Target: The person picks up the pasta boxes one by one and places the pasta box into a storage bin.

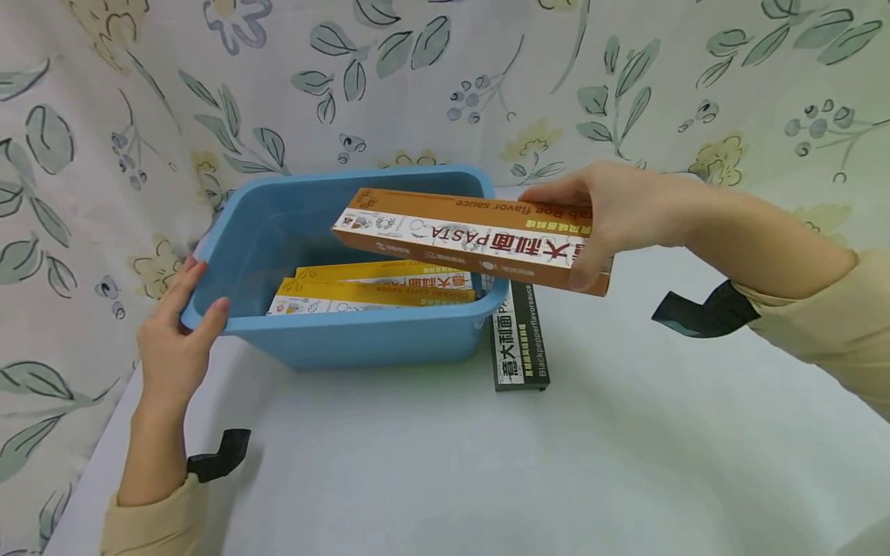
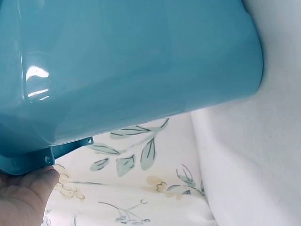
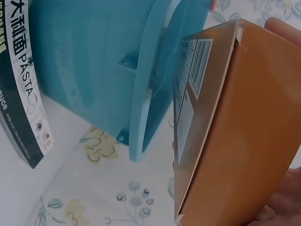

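My right hand [image 1: 629, 205] grips the right end of an orange-brown pasta box [image 1: 480, 241], thumb on the near side and fingers over the far edge. The box is held level above the right part of a blue plastic bin [image 1: 361, 341]; its end panel fills much of the right wrist view [image 3: 249, 122]. At the bin's left front corner, my left hand [image 1: 170, 344] holds the rim between thumb and fingers. The left wrist view shows that hand [image 2: 23, 197] against the rim's underside. Two yellow pasta boxes [image 1: 375, 293] lie inside the bin along its front wall.
A black pasta box [image 1: 521, 347] lies on the white table [image 1: 389, 463] beside the bin's right end, partly hidden by the bin and the held box. Behind the bin hangs a floral cloth [image 1: 417, 100], which also runs down the left side.
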Demonstrator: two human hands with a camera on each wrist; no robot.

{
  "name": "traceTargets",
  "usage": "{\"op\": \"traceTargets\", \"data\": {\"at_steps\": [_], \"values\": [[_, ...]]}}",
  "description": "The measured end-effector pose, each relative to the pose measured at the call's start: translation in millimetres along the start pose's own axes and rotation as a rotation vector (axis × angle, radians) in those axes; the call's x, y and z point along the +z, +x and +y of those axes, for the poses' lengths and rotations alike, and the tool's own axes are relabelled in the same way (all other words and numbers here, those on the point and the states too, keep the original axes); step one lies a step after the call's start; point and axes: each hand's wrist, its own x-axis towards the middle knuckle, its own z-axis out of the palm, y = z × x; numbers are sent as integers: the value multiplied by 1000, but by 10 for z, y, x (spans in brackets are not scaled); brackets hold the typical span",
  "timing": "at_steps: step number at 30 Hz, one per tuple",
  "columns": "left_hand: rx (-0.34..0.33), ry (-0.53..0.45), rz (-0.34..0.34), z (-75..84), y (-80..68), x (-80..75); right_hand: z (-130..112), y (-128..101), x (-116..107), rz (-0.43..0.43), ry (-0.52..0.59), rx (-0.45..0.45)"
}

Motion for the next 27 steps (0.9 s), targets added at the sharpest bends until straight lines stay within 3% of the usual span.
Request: {"op": "traceTargets", "data": {"at_steps": [27], "values": [[-16, 5, -7, -13, 19, -9, -301, 489, 12, -79, -81, 61]]}}
